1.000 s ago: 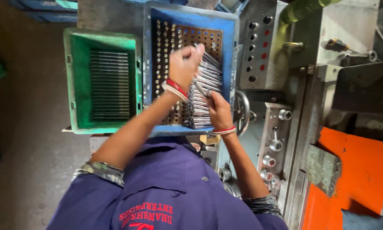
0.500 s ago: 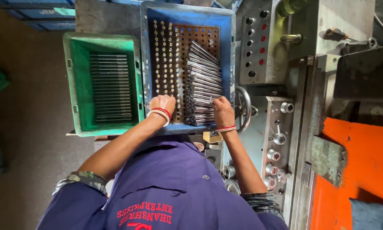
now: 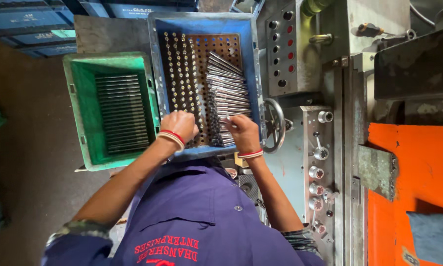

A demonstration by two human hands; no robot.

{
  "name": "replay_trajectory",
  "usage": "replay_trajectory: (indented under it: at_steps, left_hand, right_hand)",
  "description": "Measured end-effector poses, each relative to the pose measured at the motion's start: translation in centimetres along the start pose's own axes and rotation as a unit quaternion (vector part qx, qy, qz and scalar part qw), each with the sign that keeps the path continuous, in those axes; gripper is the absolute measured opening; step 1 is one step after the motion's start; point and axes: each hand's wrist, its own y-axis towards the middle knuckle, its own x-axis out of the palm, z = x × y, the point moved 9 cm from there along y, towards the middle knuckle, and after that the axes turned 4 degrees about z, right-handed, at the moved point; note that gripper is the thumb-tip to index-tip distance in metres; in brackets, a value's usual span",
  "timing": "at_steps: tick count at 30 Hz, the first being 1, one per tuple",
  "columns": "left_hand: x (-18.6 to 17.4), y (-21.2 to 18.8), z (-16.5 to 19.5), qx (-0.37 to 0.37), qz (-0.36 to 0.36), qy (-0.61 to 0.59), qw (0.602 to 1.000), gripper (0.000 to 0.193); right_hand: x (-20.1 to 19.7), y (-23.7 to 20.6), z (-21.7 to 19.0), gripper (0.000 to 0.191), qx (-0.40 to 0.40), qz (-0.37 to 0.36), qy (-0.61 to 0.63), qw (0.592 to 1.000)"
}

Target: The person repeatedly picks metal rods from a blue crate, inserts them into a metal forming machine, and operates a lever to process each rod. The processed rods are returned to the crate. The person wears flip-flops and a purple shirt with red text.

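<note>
Having lowered from the crate's far end, my left hand (image 3: 179, 127) is closing over the upright pins while my right hand (image 3: 242, 132) is pinching slim silver metal rods (image 3: 226, 96) in the blue plastic crate (image 3: 204, 23).

Both bare forearms reach forward, the left hand (image 3: 180, 126) curled into a loose fist, the right hand (image 3: 243, 133) bent downward, fingers curled, wrists banded.

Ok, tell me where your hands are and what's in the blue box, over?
Left hand fisted at perforated plate. Right hand on metal rods. Blue crate unobstructed.
</note>
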Motion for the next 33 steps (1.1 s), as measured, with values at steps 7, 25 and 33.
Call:
replay_trajectory:
  at_steps: [7, 25, 33]
  left_hand:
    - [-6.4, 2.1, -1.0, 0.052, -0.062, -0.341, 0.936, 0.031]
    - [5.9, 5.4, 10.6, -0.14, -0.078, -0.842, 0.516, 0.025]
    - [-6.4, 1.2, 13.7, 0.2, 0.133, -0.447, 0.861, 0.025]
  right_hand:
    - [0.9, -1.8, -5.4, 0.022, -0.112, -0.081, 0.065, 0.988]
    - [-6.4, -6.7, -8.5, 0.021, -0.109, 0.126, -0.175, 0.97]
    - [-11.0, -7.1, -6.1, 0.017, -0.013, 0.062, 0.074, 0.995]
